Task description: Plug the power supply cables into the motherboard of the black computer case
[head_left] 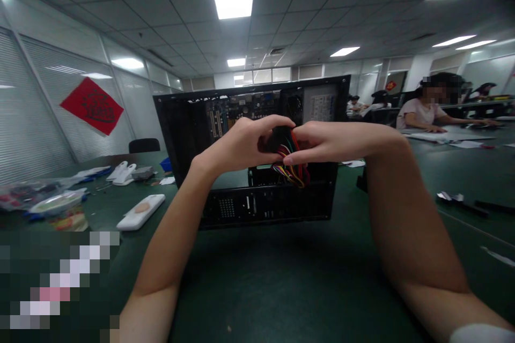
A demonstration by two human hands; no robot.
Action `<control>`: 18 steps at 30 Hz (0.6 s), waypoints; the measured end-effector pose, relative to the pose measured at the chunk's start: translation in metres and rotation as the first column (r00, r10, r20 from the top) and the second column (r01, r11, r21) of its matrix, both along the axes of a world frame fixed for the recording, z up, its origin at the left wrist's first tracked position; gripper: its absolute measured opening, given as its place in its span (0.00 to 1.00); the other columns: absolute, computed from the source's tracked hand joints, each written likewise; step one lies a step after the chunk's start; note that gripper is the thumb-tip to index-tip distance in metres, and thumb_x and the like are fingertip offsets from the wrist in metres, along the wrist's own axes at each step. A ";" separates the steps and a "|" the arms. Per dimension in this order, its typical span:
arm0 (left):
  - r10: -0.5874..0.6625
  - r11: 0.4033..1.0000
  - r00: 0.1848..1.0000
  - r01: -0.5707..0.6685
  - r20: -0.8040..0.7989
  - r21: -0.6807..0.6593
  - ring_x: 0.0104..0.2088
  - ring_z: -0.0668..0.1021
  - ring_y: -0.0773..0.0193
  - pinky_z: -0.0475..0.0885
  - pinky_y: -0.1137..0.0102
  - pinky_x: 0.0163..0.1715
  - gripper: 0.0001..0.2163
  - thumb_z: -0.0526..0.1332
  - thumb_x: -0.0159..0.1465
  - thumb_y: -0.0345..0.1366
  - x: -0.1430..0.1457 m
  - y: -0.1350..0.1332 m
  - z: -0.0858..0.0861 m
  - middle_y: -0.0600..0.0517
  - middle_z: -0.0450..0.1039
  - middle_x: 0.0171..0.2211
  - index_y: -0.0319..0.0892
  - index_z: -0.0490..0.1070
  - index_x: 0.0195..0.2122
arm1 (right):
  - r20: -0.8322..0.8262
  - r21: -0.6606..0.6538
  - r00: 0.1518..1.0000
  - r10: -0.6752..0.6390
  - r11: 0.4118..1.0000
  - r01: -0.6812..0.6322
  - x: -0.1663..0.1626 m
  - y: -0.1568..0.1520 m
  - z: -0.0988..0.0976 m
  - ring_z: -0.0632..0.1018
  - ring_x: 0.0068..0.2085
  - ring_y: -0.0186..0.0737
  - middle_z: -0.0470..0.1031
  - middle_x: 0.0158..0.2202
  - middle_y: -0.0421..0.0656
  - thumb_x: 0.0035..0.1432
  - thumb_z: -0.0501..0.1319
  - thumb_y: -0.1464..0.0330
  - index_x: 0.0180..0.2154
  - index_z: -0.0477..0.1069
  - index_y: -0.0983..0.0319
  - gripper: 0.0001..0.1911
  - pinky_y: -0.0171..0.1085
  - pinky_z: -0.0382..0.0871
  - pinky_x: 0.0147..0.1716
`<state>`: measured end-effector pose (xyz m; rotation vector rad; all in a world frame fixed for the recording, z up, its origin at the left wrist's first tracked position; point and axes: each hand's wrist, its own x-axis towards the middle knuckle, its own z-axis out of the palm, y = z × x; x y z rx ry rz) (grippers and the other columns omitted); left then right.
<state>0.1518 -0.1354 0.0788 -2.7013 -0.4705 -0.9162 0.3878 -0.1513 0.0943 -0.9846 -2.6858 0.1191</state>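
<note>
An open black computer case (265, 203) lies on its side on the dark green table (281, 289), its motherboard showing inside. Both of my hands are raised in front of it. My left hand (241, 144) is curled around a black connector block. My right hand (325, 142) pinches the bundle of coloured wires (292, 169) that hangs from that block, red, yellow and black strands looping down toward the case floor. The two hands touch at the connector.
White plastic parts (140, 211) and bagged items (56, 201) lie at the left of the table. A black chair (144, 144) stands behind. Other people sit at tables at the back right (426, 110). Paper scraps (450, 196) lie to the right.
</note>
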 end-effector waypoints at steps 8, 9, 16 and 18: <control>-0.161 0.925 0.982 0.184 0.095 -0.332 0.34 0.79 0.64 0.74 0.71 0.32 0.27 0.70 0.62 0.40 -0.003 -0.005 0.000 0.52 0.76 0.34 0.44 0.67 0.61 | -0.090 -0.036 0.987 0.131 0.990 -0.135 0.000 0.001 0.001 0.70 0.28 0.34 0.72 0.28 0.39 0.60 0.63 0.46 0.34 0.74 0.63 0.26 0.34 0.59 0.25; -0.187 0.902 0.976 0.216 0.112 -0.375 0.36 0.80 0.62 0.76 0.71 0.34 0.28 0.71 0.62 0.41 -0.003 -0.005 0.000 0.50 0.77 0.37 0.43 0.67 0.61 | -0.096 -0.034 0.983 0.153 0.987 -0.157 0.000 0.000 0.001 0.71 0.29 0.34 0.72 0.28 0.38 0.61 0.63 0.46 0.34 0.75 0.63 0.25 0.34 0.59 0.26; -0.240 0.792 0.965 0.256 0.103 -0.555 0.43 0.82 0.58 0.79 0.69 0.41 0.31 0.72 0.61 0.44 -0.009 -0.016 0.004 0.47 0.78 0.42 0.44 0.65 0.64 | -0.098 -0.022 0.955 0.281 0.959 -0.284 0.001 -0.004 0.001 0.74 0.33 0.35 0.76 0.32 0.39 0.62 0.65 0.50 0.40 0.78 0.63 0.22 0.33 0.64 0.30; -0.243 0.801 0.967 0.246 0.080 -0.545 0.40 0.81 0.60 0.78 0.70 0.38 0.31 0.72 0.61 0.44 -0.011 -0.018 0.006 0.48 0.78 0.39 0.44 0.66 0.64 | -0.116 -0.025 0.950 0.291 0.955 -0.295 0.001 -0.005 0.001 0.74 0.33 0.35 0.77 0.32 0.39 0.63 0.64 0.51 0.40 0.78 0.63 0.21 0.33 0.65 0.30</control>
